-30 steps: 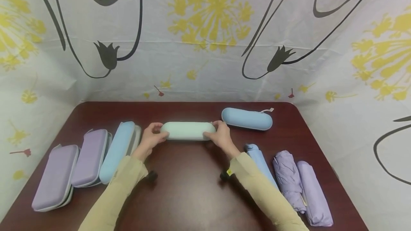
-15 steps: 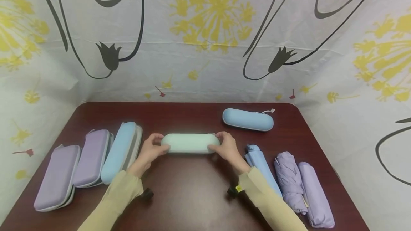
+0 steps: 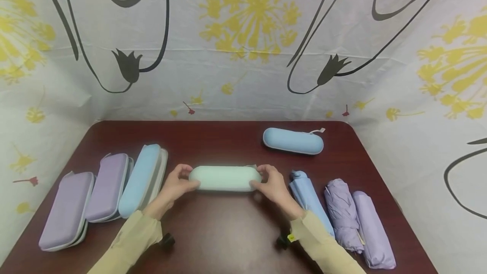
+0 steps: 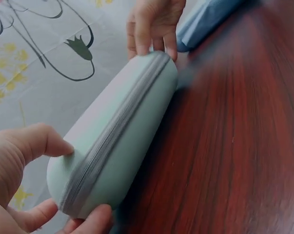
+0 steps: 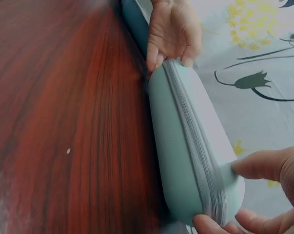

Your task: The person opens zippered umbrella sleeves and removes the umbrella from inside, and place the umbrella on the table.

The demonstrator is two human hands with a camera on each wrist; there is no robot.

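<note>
Together, hands (image 3: 175,187) pinch ends of smooth, capsule-shaped mint case (image 3: 225,178); ribbed grey zipper (image 4: 115,129).

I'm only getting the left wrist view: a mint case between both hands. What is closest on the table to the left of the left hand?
Observer: A light blue case lies nearest to the left hand on that side.
Operator: Anything near the far edge of the table?
Observer: Yes, a rounded blue case, farther back than the mint case and to its right.
Operator: And what's to the right of the blue folded umbrella?
Observer: Two purple ones, side by side: a wrinkled purple umbrella and a smoother purple umbrella.
</note>
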